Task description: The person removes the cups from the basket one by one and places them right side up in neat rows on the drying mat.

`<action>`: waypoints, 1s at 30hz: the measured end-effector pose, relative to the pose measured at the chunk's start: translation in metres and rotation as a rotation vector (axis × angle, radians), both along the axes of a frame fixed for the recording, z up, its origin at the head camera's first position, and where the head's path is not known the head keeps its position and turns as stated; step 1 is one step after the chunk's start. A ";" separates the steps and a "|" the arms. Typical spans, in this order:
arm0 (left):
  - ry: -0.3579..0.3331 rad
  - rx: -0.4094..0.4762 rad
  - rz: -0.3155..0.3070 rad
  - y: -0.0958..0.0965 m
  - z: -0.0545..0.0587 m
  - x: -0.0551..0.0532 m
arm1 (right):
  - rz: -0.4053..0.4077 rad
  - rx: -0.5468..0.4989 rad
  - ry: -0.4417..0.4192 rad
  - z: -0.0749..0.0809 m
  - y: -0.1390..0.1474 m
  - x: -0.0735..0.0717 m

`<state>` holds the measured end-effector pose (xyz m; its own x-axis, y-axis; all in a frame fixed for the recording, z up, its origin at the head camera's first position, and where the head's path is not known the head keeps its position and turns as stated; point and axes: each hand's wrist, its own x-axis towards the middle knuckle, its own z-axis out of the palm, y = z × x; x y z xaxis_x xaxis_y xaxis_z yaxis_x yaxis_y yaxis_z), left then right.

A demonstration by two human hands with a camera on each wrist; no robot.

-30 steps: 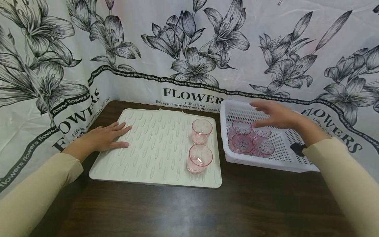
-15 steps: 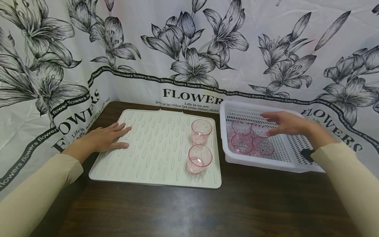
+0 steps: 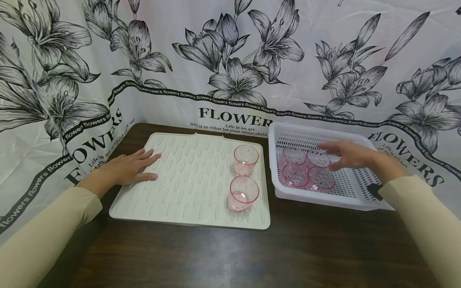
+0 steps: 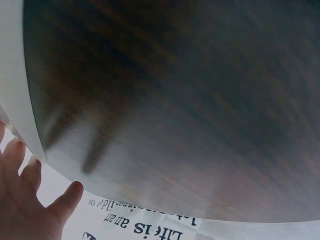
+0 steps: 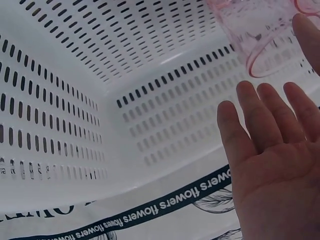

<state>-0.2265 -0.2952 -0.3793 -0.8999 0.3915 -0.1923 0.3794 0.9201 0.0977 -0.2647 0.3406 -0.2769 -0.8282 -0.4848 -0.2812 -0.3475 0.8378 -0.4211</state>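
Note:
My left hand (image 3: 127, 168) rests with spread fingers on the left edge of a cream ribbed drying mat (image 3: 191, 180). On the mat's right side stand two clear pink-rimmed glasses, a far glass (image 3: 245, 160) and a near glass (image 3: 243, 194). Several more pink glasses cluster in the left half of a white perforated basket (image 3: 306, 195). Over that basket is my right hand (image 3: 353, 155), its thumb and fingertips right at the rim of the far right glass (image 3: 317, 159). The right wrist view has the spread fingers (image 5: 262, 120) close beside a pink glass (image 5: 265, 30).
A dark wooden table (image 3: 223, 256) lies under everything. Behind and to the left hangs a white curtain (image 3: 155, 52) with black flower prints and lettering. A black patch (image 3: 374, 191) shows at the basket's right end, beside my right sleeve (image 3: 414, 208).
My right hand has shifted right over the basket, then lowered toward the far right glass with thumb and fingers apart. The left hand and the two glasses on the mat stay in place.

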 end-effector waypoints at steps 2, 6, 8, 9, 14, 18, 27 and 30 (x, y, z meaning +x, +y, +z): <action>-0.001 0.000 0.003 0.000 -0.001 0.000 | 0.001 0.002 -0.001 -0.002 0.000 -0.001; -0.004 0.000 0.005 0.000 -0.001 0.000 | 0.005 0.011 0.003 -0.007 -0.002 -0.003; -0.003 0.002 0.000 0.000 -0.001 0.000 | 0.009 0.016 0.006 -0.009 -0.003 -0.003; -0.003 0.002 -0.003 0.000 -0.001 0.000 | 0.009 0.017 0.006 -0.010 -0.003 -0.004; 0.009 -0.005 -0.006 0.000 -0.001 0.000 | 0.005 0.020 0.003 -0.013 -0.005 -0.005; 0.014 -0.013 0.004 0.001 -0.001 0.000 | 0.013 0.009 0.002 -0.012 -0.006 -0.006; 0.010 -0.016 0.010 0.001 0.000 0.000 | 0.025 -0.034 -0.015 -0.013 -0.007 -0.007; 0.010 -0.016 0.006 0.001 0.000 0.000 | 0.018 -0.037 -0.010 -0.014 -0.007 -0.007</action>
<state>-0.2267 -0.2947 -0.3797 -0.9039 0.3834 -0.1899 0.3751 0.9236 0.0793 -0.2721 0.3334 -0.2905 -0.8162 -0.5100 -0.2715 -0.3580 0.8153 -0.4552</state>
